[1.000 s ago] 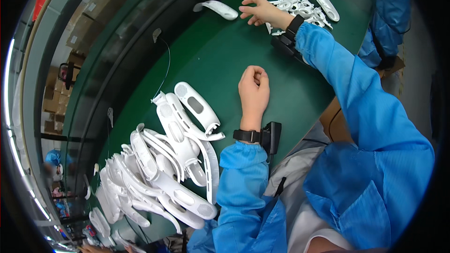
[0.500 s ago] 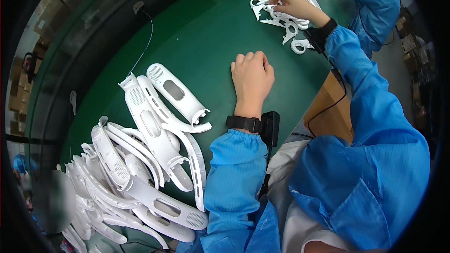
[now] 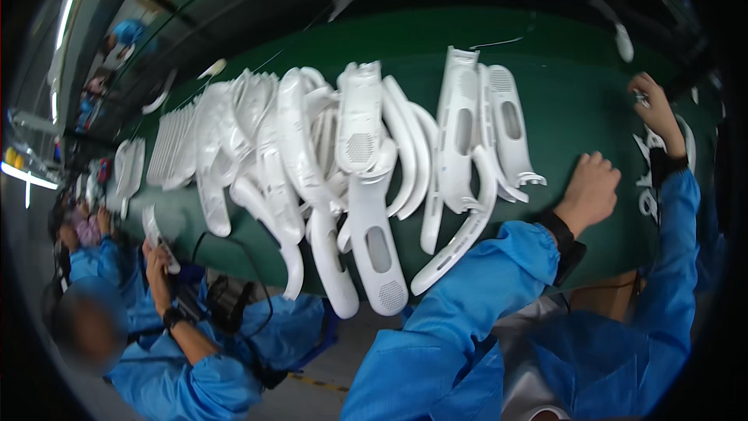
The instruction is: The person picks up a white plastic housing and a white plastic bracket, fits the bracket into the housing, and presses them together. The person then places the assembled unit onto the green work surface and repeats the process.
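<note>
My left hand point(image 3: 590, 193) rests on the green table point(image 3: 573, 121), its fingers curled into a loose fist and nothing showing in it. Beside it on the left lies a white perforated cover point(image 3: 508, 113) with an oval opening. At the far right my right hand point(image 3: 658, 113) is raised, fingertips pinched on a small pale piece point(image 3: 641, 98) too small to name. White ring-shaped parts point(image 3: 647, 203) lie below that hand, partly hidden by my right forearm.
A large heap of curved white plastic shells point(image 3: 300, 156) covers the middle and left of the table. A long perforated shell point(image 3: 378, 249) overhangs the front edge. At the lower left a co-worker in blue point(image 3: 187, 374) holds a white shell point(image 3: 158, 238).
My view has swung to the left, bringing the whole heap and a co-worker into sight. My right hand has come up off the ring-shaped parts with a small piece; my left hand stays on the table.
</note>
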